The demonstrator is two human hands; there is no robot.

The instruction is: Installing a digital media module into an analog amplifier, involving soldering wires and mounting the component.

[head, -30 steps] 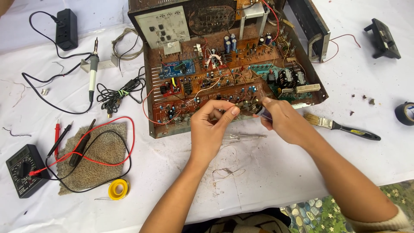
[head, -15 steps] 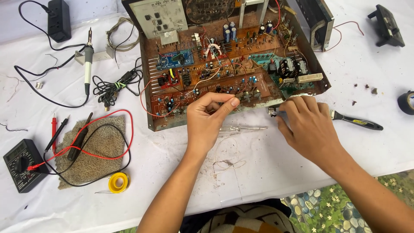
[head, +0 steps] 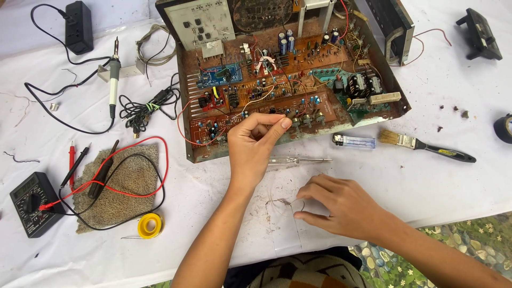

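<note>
My left hand (head: 255, 146) hovers at the front edge of the open brown circuit board chassis (head: 288, 80), thumb and forefinger pinched together; nothing visible shows between them. My right hand (head: 341, 205) rests on the white cloth nearer to me, fingers loosely apart, fingertips beside a thin bent wire scrap (head: 282, 202). A clear-handled tester screwdriver (head: 298, 160) lies between the two hands. A translucent lighter (head: 354, 141) lies just below the board's front right corner.
A paintbrush (head: 421, 145) lies right of the lighter. At left are a multimeter (head: 32, 202) with red and black leads, a grey cloth (head: 120, 189), a yellow solder spool (head: 149, 225), a soldering iron (head: 113, 80) and a black adapter (head: 79, 20). A tape roll (head: 504, 128) sits at the right edge.
My right hand has left the board's front edge and come down to the cloth by the wire scrap. The lighter now lies uncovered on the table. My left hand stays pinched.
</note>
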